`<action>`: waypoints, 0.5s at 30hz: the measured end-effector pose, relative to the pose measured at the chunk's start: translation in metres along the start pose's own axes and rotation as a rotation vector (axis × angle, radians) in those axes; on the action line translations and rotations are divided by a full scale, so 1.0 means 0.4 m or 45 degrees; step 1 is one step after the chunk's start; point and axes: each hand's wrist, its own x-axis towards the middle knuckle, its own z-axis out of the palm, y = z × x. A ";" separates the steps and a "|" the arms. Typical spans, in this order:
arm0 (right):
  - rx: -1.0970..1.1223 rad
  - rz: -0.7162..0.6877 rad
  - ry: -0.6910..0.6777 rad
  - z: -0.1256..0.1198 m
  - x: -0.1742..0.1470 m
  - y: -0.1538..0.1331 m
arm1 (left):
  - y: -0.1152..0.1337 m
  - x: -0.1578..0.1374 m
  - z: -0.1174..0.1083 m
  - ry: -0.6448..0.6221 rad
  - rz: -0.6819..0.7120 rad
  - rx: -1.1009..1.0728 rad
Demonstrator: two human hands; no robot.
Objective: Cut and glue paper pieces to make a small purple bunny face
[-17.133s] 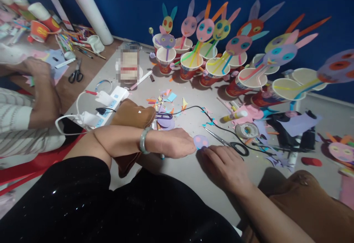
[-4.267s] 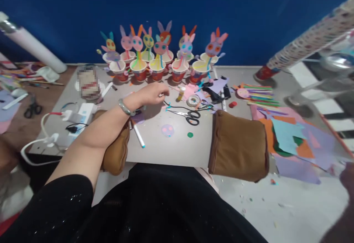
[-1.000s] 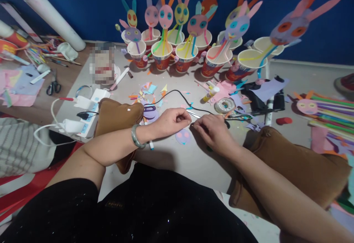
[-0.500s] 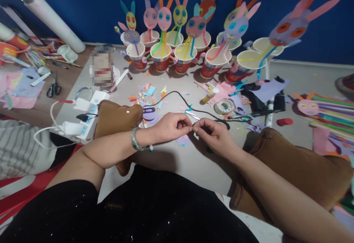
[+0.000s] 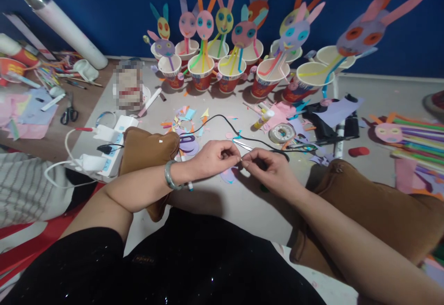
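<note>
My left hand (image 5: 219, 159) and my right hand (image 5: 268, 168) meet fingertip to fingertip over the middle of the table. Both are closed in a pinch. A tiny pale bit shows between the fingertips, too small to name. Just beyond the fingers lie scissors (image 5: 243, 145), their silvery blades visible and their handles partly hidden by my right hand. A light purple paper piece (image 5: 228, 176) with blue marks rests on the table below my left fingers. Beside my left wrist lies a white marker (image 5: 190, 185) with a blue end, partly covered by the wrist.
Paper cups (image 5: 231, 76) with paper rabbit heads line the blue wall. Brown cushions (image 5: 374, 217) lie under or beside both forearms. A power strip (image 5: 118, 145) sits left, and a black cable (image 5: 222, 117) crosses the table. A glue stick (image 5: 262, 120) and tape roll (image 5: 281, 133) stand beyond my right hand.
Both hands stay almost in place, still pinched together. The fingertips have shifted very slightly, and the view has moved a little.
</note>
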 end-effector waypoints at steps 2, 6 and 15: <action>0.016 0.005 0.003 0.003 -0.001 0.002 | 0.001 0.000 0.001 0.008 0.001 -0.038; 0.030 0.004 0.022 0.003 -0.002 0.000 | 0.001 -0.001 0.002 -0.001 0.012 -0.063; 0.122 0.039 0.016 -0.002 -0.002 -0.003 | 0.004 -0.002 0.002 -0.040 0.000 -0.098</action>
